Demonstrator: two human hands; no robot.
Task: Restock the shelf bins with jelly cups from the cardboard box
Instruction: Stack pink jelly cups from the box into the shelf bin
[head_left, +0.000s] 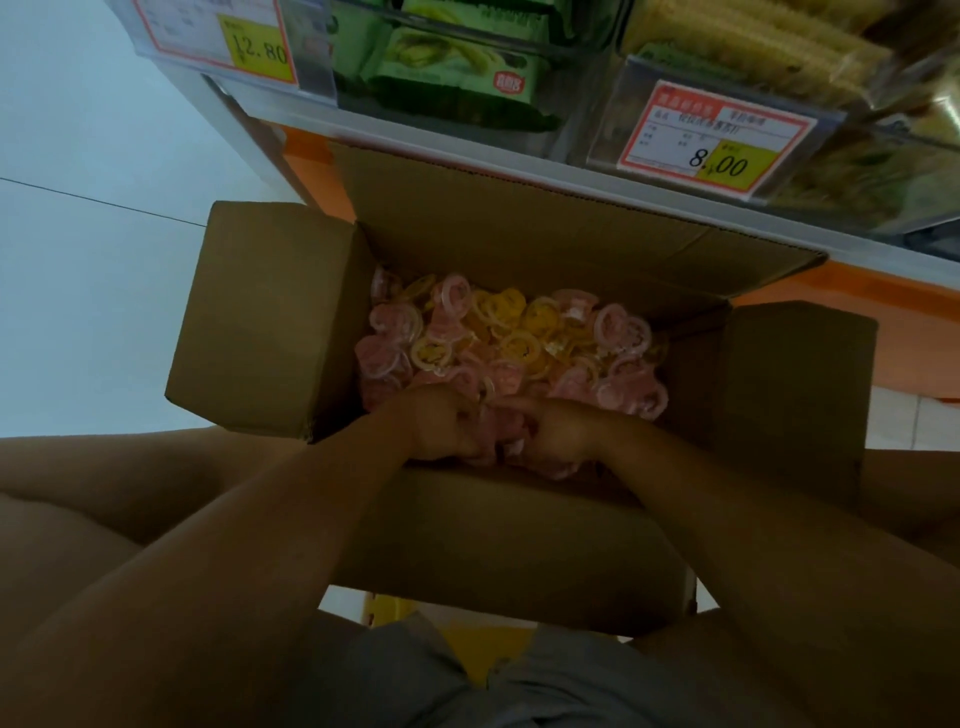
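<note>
Your left hand and right hand sit side by side at 6 o'clock inside the cardboard box. Both sets of fingers curl round a clump of pink jelly cups gathered between them. More pink and yellow cups fill the box toward 12 o'clock. Past its far flap runs the shelf, with green packets at 12 o'clock, a 12.80 tag at 11 and an 8.00 tag at 1.

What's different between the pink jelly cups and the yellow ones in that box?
The pink jelly cups spread along the sides and near edge; yellow jelly cups cluster in the middle. The left hand and right hand grip pink cups, not yellow. Both are small round cups loose in the cardboard box.
</note>
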